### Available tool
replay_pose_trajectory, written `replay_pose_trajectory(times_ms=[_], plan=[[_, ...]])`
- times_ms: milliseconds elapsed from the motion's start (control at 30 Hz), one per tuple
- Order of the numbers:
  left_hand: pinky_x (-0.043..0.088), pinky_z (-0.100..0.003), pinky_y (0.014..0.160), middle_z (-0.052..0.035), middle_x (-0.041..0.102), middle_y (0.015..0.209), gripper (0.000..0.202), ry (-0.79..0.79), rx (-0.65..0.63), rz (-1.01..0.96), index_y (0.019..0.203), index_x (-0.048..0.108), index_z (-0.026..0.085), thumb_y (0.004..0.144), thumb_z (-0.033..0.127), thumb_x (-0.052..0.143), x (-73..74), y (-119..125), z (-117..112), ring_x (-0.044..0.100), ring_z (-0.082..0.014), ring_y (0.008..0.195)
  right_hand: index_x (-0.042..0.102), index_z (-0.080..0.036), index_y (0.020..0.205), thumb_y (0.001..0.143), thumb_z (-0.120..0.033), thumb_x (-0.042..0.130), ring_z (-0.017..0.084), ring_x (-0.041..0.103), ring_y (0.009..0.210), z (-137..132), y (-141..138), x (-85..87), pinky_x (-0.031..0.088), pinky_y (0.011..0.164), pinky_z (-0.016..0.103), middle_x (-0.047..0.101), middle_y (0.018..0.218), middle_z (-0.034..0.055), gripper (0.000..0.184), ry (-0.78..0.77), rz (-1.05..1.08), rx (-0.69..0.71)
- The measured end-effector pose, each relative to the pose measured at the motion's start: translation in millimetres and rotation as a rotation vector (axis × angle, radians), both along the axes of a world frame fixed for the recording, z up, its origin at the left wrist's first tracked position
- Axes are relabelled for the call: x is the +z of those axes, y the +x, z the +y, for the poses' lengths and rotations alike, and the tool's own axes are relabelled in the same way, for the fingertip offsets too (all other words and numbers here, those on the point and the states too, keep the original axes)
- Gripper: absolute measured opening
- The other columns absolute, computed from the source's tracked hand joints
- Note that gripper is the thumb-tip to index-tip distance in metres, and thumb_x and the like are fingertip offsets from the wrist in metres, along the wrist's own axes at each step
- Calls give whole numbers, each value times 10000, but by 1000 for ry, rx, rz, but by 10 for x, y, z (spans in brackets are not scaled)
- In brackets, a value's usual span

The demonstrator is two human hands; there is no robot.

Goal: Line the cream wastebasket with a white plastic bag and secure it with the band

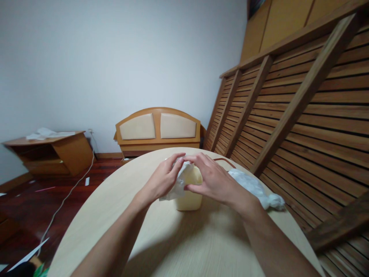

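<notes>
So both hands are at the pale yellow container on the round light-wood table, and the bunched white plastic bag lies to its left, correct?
Wrong side: in the head view, the bunched white plastic bag lies to the right of the pale yellow container. The left hand and right hand are indeed at it on the round light-wood table.

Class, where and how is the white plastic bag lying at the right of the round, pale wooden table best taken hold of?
Probably pinch the white plastic bag by its narrow, bunched end, coming from the right: that end points rightward, towards the table edge, while the body spreads wider.
</notes>
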State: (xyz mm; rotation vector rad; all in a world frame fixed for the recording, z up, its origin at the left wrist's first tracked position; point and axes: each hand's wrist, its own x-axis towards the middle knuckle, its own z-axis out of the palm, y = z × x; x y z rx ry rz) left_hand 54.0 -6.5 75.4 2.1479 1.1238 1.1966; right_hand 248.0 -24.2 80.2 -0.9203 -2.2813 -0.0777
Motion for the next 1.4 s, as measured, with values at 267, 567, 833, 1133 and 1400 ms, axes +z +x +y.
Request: replay_pose_trajectory(times_ms=[267, 567, 833, 1133, 1400], plan=[[441, -388, 1033, -120, 668, 1267, 502, -27, -28, -87, 1342, 536, 177, 1010, 499, 341, -9, -59, 6, 626, -246, 1149, 635, -202, 801, 880, -207, 645, 216, 629, 879, 32, 31, 85, 441, 826, 346, 688, 857, 37, 80, 36, -82, -158], [400, -433, 1095, -106, 607, 1348, 538, 115, -22, 210, 1303, 559, 210, 834, 444, 684, 62, -222, -3, 560, -268, 1236, 663, -225, 813, 879, -252, 574, 191, 670, 747, 173, 458, 69, 416, 694, 294, 729, 799, 14, 114, -71, 6, -448], [522, -297, 732, -66, 724, 885, 216, 49, 59, 105, 884, 675, 173, 889, 373, 594, 19, -204, 95, 667, -194, 810, 695, -234, 897, 842, -135, 523, 210, 680, 843, 199, 608, 60, 465, 750, 315, 733, 958, 31, 205, -63, 10, -466], [488, -219, 588, -30, 685, 781, 295, 45, 74, -338, 859, 639, 145, 821, 433, 691, 98, -120, 27, 615, -122, 635, 608, -224, 1150, 831, -449, 688, 251, 669, 960, -187, 162, 221, 509, 814, 361, 707, 1073, 72, 399, -51, 203, -259], [544, -285, 779, -71, 702, 981, 471, -102, -182, -527, 1086, 577, 178, 742, 403, 807, 138, -48, -90, 675, -189, 905, 654, -200, 884, 835, -317, 618, 168, 664, 704, -24, 108, 132, 503, 651, 282, 712, 773, 23, 132, -328, 609, -105]])
